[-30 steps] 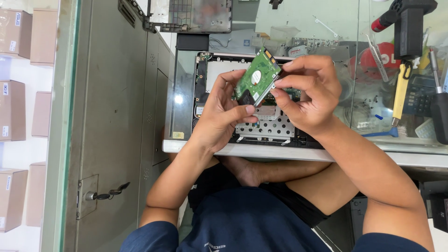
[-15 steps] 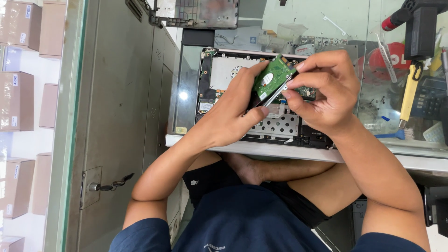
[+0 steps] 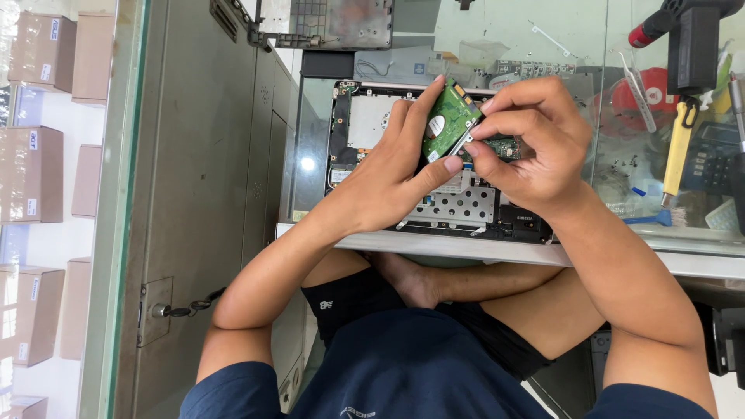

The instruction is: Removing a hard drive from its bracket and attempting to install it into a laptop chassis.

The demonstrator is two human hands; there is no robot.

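A glass-topped worktop [image 3: 497,252] runs across the upper right of the frame, with a grey metal cabinet [image 3: 194,194] to its left and stacked cardboard boxes [image 3: 31,163] along the far left edge.

The left hand [image 3: 388,182] has its fingers [image 3: 423,109] stretched up along the back of a small hard drive [image 3: 448,120], green circuit board facing the camera, with the thumb pressed to its lower edge. The right hand [image 3: 535,147] pinches the drive's right edge between thumb and forefinger, the other fingers curled. The drive is held tilted in the air, just above the opened laptop base [image 3: 466,206] in the upper middle of the frame.

The drive looks stiff, compact and fairly dense for its size; the bare board and connector seem fragile, so the metal side edges are the safer place to grip.

Beneath it, the laptop's exposed boards and perforated metal plate lie close under the hands. To the right stand a yellow-handled screwdriver [image 3: 677,147], a black and red power tool [image 3: 683,31] and a small brush [image 3: 652,219], well apart from the drive. A detached laptop panel [image 3: 341,23] sits at the top.
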